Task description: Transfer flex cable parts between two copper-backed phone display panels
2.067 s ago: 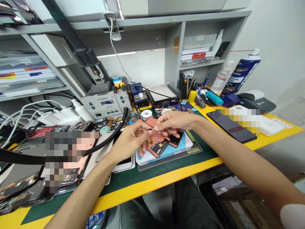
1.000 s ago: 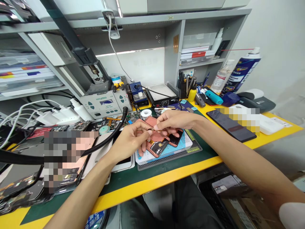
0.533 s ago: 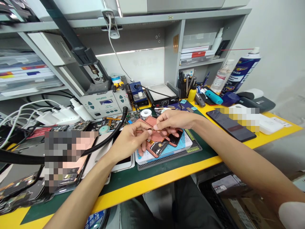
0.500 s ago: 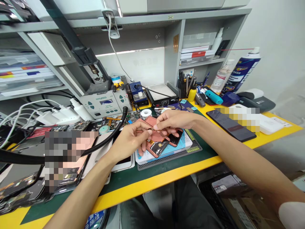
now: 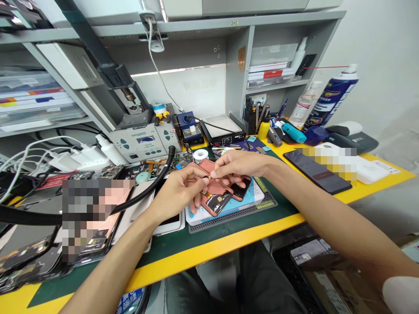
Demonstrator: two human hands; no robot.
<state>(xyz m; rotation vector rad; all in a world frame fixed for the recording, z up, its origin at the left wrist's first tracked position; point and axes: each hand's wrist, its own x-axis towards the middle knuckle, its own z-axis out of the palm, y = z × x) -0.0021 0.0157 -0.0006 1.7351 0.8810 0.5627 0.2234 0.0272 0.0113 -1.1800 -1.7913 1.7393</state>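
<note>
Two copper-coloured phone screen panels lie overlapped under my hands. The nearer panel (image 5: 218, 201) has a black lower end with a small gold square; the other panel (image 5: 241, 190) sticks out to its right. My left hand (image 5: 188, 187) is closed, thumb and forefinger pinched at the panels' upper edge. My right hand (image 5: 231, 168) is pinched as well, its fingertips meeting those of the left. A tiny part seems to be between the fingertips, too small to name. Beneath the panels is a white and blue box (image 5: 257, 194) on a grey perforated mat (image 5: 229, 218).
A black hose (image 5: 157, 183) curves in from the left over white tablets (image 5: 135, 213) and stacked phone parts. Behind stand a soldering station (image 5: 190, 128), a hot plate (image 5: 224, 131) and a grey control unit (image 5: 144, 141). A dark phone (image 5: 317, 172) lies right, near a spray can (image 5: 334, 100).
Almost nothing differs. Both hands keep their pinch in the same place, with only a very slight shift at the fingertips.
</note>
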